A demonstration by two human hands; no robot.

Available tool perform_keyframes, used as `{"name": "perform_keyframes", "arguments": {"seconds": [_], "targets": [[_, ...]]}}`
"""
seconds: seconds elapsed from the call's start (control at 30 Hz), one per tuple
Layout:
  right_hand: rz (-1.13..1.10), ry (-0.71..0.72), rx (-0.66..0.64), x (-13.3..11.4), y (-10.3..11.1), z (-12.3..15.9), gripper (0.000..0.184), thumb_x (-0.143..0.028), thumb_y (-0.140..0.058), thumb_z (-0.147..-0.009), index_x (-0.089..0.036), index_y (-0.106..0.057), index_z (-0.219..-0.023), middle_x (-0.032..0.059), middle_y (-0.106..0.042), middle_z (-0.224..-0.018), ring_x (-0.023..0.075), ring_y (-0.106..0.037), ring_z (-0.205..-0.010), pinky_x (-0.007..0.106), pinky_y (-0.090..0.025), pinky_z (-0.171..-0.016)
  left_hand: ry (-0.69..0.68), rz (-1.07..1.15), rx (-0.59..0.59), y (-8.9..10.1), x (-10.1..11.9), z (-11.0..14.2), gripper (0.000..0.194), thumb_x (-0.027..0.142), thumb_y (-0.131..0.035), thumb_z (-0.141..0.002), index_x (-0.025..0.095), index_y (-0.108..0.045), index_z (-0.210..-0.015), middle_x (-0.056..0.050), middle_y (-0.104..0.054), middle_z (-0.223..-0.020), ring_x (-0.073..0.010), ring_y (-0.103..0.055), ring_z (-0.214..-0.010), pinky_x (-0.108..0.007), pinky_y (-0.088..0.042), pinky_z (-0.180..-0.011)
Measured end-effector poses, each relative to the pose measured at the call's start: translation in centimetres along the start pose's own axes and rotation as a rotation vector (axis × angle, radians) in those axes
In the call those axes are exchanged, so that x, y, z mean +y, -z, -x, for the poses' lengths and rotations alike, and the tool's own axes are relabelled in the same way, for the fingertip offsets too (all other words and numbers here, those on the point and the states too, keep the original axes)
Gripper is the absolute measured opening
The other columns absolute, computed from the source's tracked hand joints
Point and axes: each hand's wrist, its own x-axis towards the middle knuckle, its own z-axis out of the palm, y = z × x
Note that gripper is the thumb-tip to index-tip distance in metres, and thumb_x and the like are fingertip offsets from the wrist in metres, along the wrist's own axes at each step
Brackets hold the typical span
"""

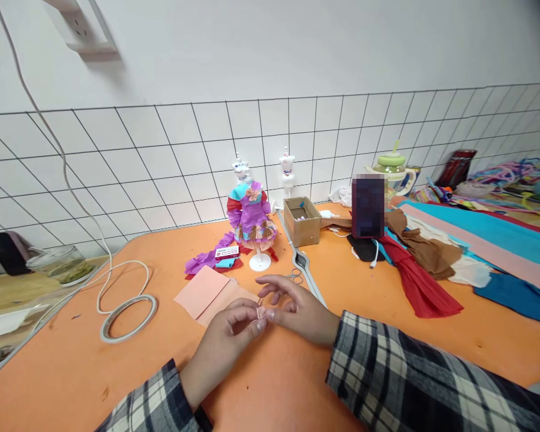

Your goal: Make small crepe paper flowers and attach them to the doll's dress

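Observation:
A small pleated piece of peach crepe paper is pinched between the thumb and fingers of my left hand. My right hand comes in from the other side; its thumb tip touches the edge of the pleats, while its fingers are spread and curved above them. Just beyond the left hand, peach paper sheets lie overlapping on the orange table mat. Scissors lie behind the right hand, partly hidden by it.
A small mannequin in a purple paper dress stands at the back, beside a bare mannequin and a cardboard box. A tape roll lies left. Red paper, a blurred upright device and a lidded jug are right.

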Motion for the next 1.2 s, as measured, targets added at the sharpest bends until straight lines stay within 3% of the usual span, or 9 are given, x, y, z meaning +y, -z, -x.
{"name": "perform_keyframes", "arguments": {"seconds": [0.07, 0.17, 0.47, 0.67, 0.87, 0.97, 1.03, 1.13, 1.2], "targets": [[0.075, 0.116, -0.154, 0.0, 0.6, -0.1, 0.046, -0.030, -0.068, -0.079, -0.025, -0.059, -0.124, 0.0054, -0.062, -0.111, 0.0157, -0.054, -0.095, 0.023, -0.045, -0.069, -0.002, 0.035, -0.053, 0.0, 0.6, 0.1, 0.025, 0.042, -0.065, -0.080, 0.019, -0.072, -0.077, -0.007, -0.063, -0.091, -0.0215, -0.059, -0.090, -0.033, -0.047, -0.085], [0.098, 0.208, -0.252, 0.2, 1.1, -0.3, 0.033, -0.030, -0.074, -0.075, -0.023, -0.072, -0.106, 0.0044, -0.066, -0.097, 0.0155, -0.058, -0.090, 0.027, -0.045, -0.078, 0.018, 0.038, -0.146, -0.1, 1.4, 0.2, 0.024, 0.042, -0.066, -0.080, 0.019, -0.073, -0.075, -0.006, -0.062, -0.089, -0.0205, -0.059, -0.088, -0.032, -0.047, -0.084], [0.080, 0.038, -0.184, -0.1, 1.1, -0.4, 0.009, -0.025, -0.073, -0.074, -0.020, -0.077, -0.079, 0.0016, -0.071, -0.076, 0.0132, -0.061, -0.072, 0.023, -0.045, -0.068, -0.061, -0.068, -0.171, 0.1, 0.7, 0.3, 0.030, 0.043, -0.059, -0.084, 0.018, -0.071, -0.073, -0.008, -0.063, -0.087, -0.0208, -0.059, -0.086, -0.031, -0.048, -0.079], [0.193, 0.037, -0.087, -0.6, 0.7, -0.1, 0.006, -0.020, -0.071, -0.074, -0.020, -0.076, -0.077, 0.0004, -0.069, -0.074, 0.0117, -0.057, -0.068, 0.021, -0.043, -0.063, -0.185, -0.292, -0.052, 0.5, 1.5, 0.5, 0.023, 0.035, -0.056, -0.087, 0.022, -0.072, -0.097, -0.009, -0.065, -0.104, -0.0236, -0.058, -0.101, -0.035, -0.045, -0.091], [0.208, 0.038, -0.023, -0.3, 0.3, 0.1, 0.009, -0.018, -0.072, -0.072, -0.018, -0.067, -0.080, -0.0011, -0.066, -0.077, 0.0104, -0.055, -0.065, 0.022, -0.044, -0.063, -0.240, -0.398, 0.035, 0.7, 1.2, 0.1, 0.014, 0.032, -0.062, -0.083, 0.026, -0.075, -0.082, -0.006, -0.069, -0.095, -0.0232, -0.061, -0.095, -0.038, -0.045, -0.091], [0.192, 0.042, -0.095, 0.1, 1.2, -0.4, 0.011, -0.025, -0.068, -0.078, -0.017, -0.064, -0.084, 0.0001, -0.066, -0.079, 0.0115, -0.057, -0.069, 0.023, -0.045, -0.065, -0.273, -0.493, 0.031, 0.8, 0.9, -0.1, 0.015, 0.030, -0.061, -0.084, 0.029, -0.076, -0.079, -0.005, -0.071, -0.090, -0.0229, -0.062, -0.093, -0.039, -0.044, -0.091], [0.298, 0.076, -0.071, 0.4, 2.7, -1.0, 0.015, -0.030, -0.059, -0.086, -0.016, -0.065, -0.086, 0.0021, -0.066, -0.081, 0.0127, -0.058, -0.072, 0.024, -0.045, -0.068, -0.267, -0.483, 0.059, 0.8, 0.8, -0.2, 0.015, 0.030, -0.062, -0.083, 0.028, -0.076, -0.079, -0.005, -0.072, -0.092, -0.0229, -0.063, -0.094, -0.039, -0.044, -0.091], [0.729, 0.153, 0.118, 1.0, 5.4, -2.1, 0.020, -0.024, -0.050, -0.092, -0.015, -0.068, -0.092, 0.0067, -0.067, -0.091, 0.0171, -0.057, -0.088, 0.030, -0.043, -0.080, -0.199, -0.342, 0.109, 0.8, 0.7, -0.2, 0.016, 0.031, -0.061, -0.082, 0.024, -0.074, -0.077, -0.006, -0.071, -0.095, -0.0224, -0.063, -0.095, -0.036, -0.047, -0.088], [0.998, 0.140, 0.069, 1.4, 6.8, -2.6, 0.021, -0.020, -0.050, -0.092, -0.017, -0.069, -0.100, 0.0081, -0.066, -0.098, 0.0198, -0.055, -0.097, 0.031, -0.041, -0.084, -0.141, -0.247, 0.132, 0.8, 0.7, -0.3, 0.016, 0.031, -0.061, -0.081, 0.022, -0.073, -0.075, -0.007, -0.070, -0.093, -0.0216, -0.064, -0.092, -0.034, -0.049, -0.086]]}}
